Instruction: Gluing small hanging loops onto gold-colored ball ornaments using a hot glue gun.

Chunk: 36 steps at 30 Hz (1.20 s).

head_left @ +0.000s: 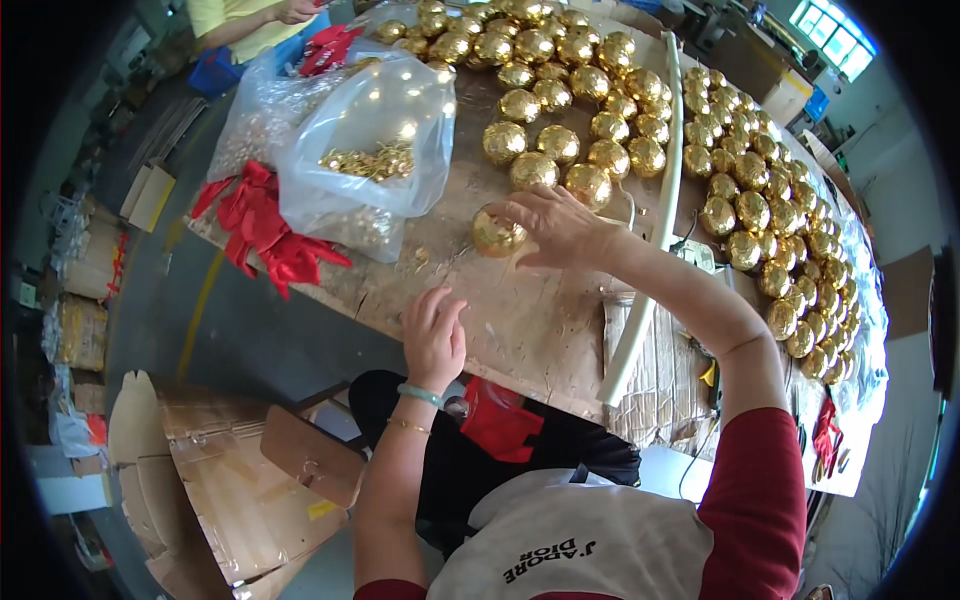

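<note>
right hand (pixel 560 228) fingers pinch gold ball (pixel 497 234): likely light, slick, fragile; grip its sides. left hand (pixel 433 335) fingers loosely curled on surface (pixel 520 330).

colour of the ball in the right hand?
Shiny gold ball, faceted foil look, held by the right hand; head view.

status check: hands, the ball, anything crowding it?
Right hand grips gold ball on the table. Left hand empty, open on the table edge. Clear bag of gold caps, red bows and more gold balls sit close by.
</note>
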Each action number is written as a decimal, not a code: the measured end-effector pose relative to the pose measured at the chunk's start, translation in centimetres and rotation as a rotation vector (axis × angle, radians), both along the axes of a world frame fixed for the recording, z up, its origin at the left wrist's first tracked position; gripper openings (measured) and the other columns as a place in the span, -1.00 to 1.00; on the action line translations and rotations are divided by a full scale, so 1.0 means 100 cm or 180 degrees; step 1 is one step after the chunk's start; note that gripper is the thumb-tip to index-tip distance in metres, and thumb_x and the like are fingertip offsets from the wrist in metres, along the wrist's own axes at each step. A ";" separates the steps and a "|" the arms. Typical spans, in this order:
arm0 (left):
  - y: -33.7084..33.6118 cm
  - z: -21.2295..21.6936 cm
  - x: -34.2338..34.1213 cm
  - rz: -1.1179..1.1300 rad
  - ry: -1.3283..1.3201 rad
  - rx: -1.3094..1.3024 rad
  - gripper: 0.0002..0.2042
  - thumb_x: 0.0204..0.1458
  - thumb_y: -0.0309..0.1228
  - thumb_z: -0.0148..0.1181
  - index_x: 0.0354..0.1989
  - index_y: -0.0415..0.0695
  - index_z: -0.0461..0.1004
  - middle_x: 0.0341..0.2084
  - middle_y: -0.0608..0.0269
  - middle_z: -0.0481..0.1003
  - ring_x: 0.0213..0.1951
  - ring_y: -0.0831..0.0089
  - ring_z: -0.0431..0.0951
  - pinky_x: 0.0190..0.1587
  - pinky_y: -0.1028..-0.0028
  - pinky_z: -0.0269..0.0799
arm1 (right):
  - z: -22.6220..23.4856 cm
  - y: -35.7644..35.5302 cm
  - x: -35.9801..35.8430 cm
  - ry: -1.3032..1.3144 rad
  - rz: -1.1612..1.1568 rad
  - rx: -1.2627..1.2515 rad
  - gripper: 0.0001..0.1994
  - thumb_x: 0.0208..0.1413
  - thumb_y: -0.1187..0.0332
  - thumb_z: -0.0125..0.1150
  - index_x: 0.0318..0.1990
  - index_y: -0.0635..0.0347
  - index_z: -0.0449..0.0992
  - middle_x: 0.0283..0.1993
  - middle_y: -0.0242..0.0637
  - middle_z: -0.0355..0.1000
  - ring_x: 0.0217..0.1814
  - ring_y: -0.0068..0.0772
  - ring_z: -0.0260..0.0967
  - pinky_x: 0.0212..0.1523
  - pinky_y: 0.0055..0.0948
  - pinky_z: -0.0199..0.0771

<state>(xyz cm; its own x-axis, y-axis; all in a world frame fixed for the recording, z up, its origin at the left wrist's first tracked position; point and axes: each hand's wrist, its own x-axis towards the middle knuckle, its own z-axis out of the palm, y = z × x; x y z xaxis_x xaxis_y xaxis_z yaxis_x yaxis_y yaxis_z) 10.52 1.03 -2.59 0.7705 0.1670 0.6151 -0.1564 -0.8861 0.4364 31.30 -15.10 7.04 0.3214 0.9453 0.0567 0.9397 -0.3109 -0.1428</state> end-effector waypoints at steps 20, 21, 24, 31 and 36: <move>-0.022 0.023 -0.002 -0.0356 -0.0326 -0.0821 -0.53 0.00 -0.35 0.26 0.10 -0.17 0.32 0.05 -0.07 0.34 0.11 -0.02 0.33 0.18 0.14 0.24 | -0.014 -0.025 -0.072 0.1136 -0.0294 0.0646 -0.15 -0.24 0.38 0.50 0.27 -0.01 0.14 0.14 -0.08 0.29 0.19 0.04 0.28 0.20 -0.22 0.38; -0.025 0.024 -0.001 -0.0433 -0.0153 -0.0746 -0.42 0.02 -0.27 0.28 0.20 -0.17 0.22 0.11 -0.11 0.28 0.18 -0.02 0.28 0.24 0.14 0.19 | -0.015 -0.024 -0.076 0.0993 -0.0205 0.0648 -0.15 -0.23 0.34 0.50 0.27 -0.02 0.15 0.14 -0.07 0.30 0.22 0.03 0.25 0.24 -0.21 0.34; -0.031 0.028 -0.001 -0.0304 -0.0314 -0.0696 -0.53 0.07 -0.30 0.22 0.14 -0.19 0.29 0.05 -0.09 0.33 0.13 0.00 0.33 0.20 0.15 0.24 | -0.008 -0.022 -0.076 0.0904 -0.0211 0.0241 -0.14 -0.24 0.36 0.51 0.29 -0.02 0.17 0.20 -0.10 0.23 0.25 -0.02 0.24 0.27 -0.22 0.33; 0.051 0.010 0.031 0.0689 -0.0157 -0.0765 -0.76 0.04 -0.50 0.17 -0.09 -0.22 0.45 -0.24 -0.03 0.46 -0.13 0.01 0.46 -0.05 0.22 0.38 | 0.010 -0.026 -0.069 0.0993 -0.0243 0.0183 -0.15 -0.16 0.34 0.47 0.34 -0.06 0.12 0.31 -0.14 0.14 0.30 -0.05 0.20 0.32 -0.24 0.28; 0.064 0.005 0.056 0.0887 0.0749 -0.0479 -0.81 -0.05 -0.45 0.27 -0.24 -0.15 0.51 -0.28 0.07 0.45 -0.20 0.05 0.49 -0.18 0.18 0.42 | -0.004 -0.034 -0.068 0.0847 -0.0056 0.0230 -0.23 -0.08 0.29 0.40 0.32 -0.05 0.15 0.32 -0.11 0.12 0.30 -0.04 0.17 0.30 -0.22 0.27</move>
<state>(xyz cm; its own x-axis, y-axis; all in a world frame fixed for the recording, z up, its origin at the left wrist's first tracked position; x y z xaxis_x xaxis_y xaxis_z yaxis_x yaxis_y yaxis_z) 16.13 7.42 -2.06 0.7999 0.4646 0.3798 0.2010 -0.8039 0.5598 24.49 -18.46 6.63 0.3504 0.9359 0.0353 0.8607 -0.3070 -0.4062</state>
